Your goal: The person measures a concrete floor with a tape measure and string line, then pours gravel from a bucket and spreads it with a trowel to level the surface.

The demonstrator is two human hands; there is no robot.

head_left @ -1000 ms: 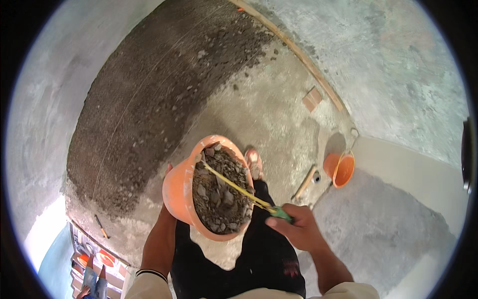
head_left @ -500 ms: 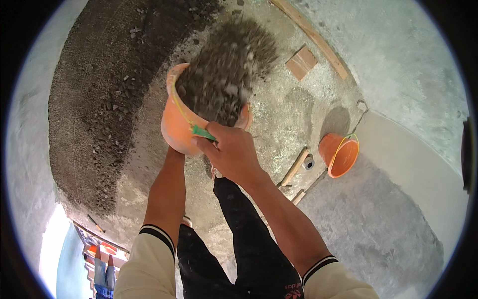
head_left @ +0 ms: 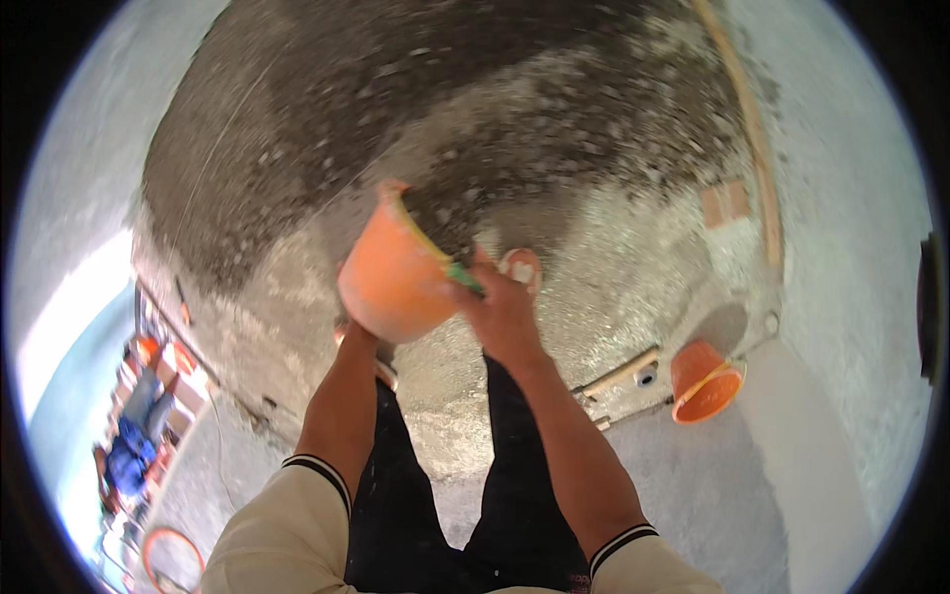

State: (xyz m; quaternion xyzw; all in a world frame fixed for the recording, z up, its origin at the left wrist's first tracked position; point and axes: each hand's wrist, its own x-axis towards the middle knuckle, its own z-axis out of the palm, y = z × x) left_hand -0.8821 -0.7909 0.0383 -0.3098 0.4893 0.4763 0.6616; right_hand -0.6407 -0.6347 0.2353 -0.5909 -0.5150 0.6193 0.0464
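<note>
An orange bucket point(head_left: 396, 272) is tipped forward in front of me, its mouth facing away over the floor. My right hand point(head_left: 503, 312) is closed at its near right rim, by the green grip point(head_left: 463, 278) of the yellow handle. Behind and beneath the bucket is my left hand point(head_left: 359, 335), bearing its underside; most of those fingers are hidden. Beyond the mouth, a dark gravelly mix point(head_left: 554, 139) lies spread in a rough band over the floor, slightly blurred by motion.
A second orange bucket point(head_left: 705, 381) lies tilted at the right, near a short wooden strip point(head_left: 621, 373) and a small grey ring-shaped piece point(head_left: 646, 376). A long wooden batten point(head_left: 757, 148) runs along the right wall beside a brown tile point(head_left: 725, 204). At left, a person point(head_left: 134, 445) is near a doorway.
The falling mix has left the bucket and now lies on the floor ahead. The bucket has come lower and slightly nearer to me, and my view has turned left.
</note>
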